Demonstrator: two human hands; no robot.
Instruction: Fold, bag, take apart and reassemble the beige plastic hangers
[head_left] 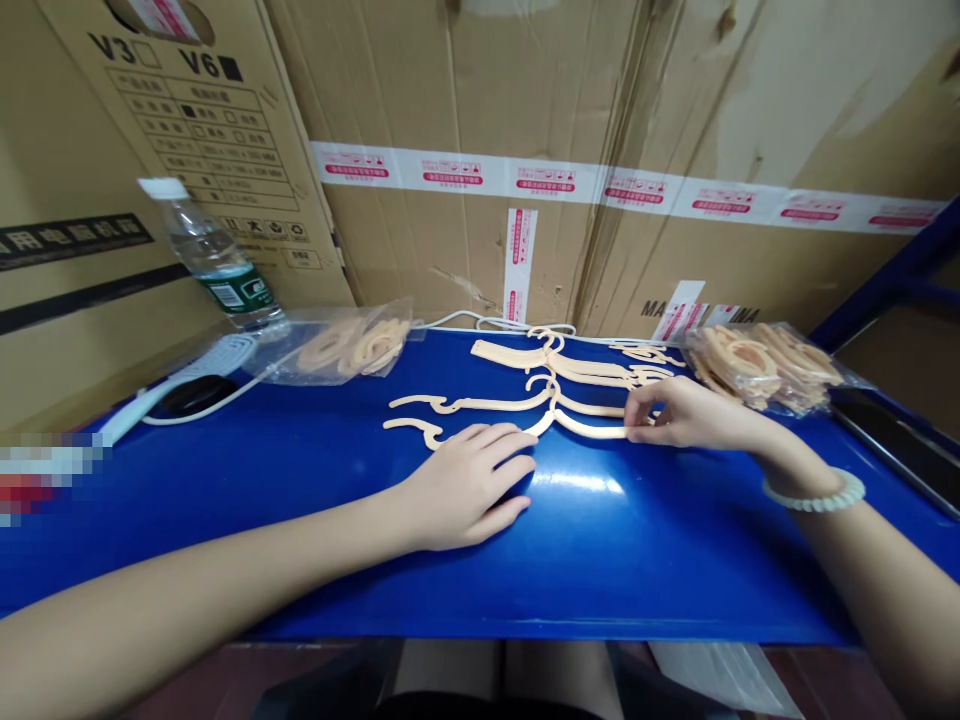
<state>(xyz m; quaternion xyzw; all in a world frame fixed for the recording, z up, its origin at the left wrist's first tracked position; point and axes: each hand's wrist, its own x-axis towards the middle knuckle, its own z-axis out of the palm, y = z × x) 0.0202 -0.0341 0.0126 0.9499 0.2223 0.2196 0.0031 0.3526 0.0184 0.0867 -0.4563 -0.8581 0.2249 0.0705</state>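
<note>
Beige plastic folding hangers lie on the blue tabletop (360,540). The nearest hanger (589,429) is spread out, with curved arms and a notched left end. My left hand (476,485) rests palm down over its left arm, fingers stretched out and covering part of it. At its right arm, my right hand (682,412) pinches the end between thumb and fingers, hiding the tip. Just behind lies a second spread hanger (499,404), close to my right fingers. Farther back, several stacked hangers (514,356) lie spread with their hooks toward the cartons.
Clear bags of folded hangers lie at left (375,345) and right (765,365). A water bottle (229,275), a power strip (214,360) and a black mouse-like object (199,394) sit at left. A dark phone-like slab (900,450) lies right. Cardboard cartons (465,90) stand behind.
</note>
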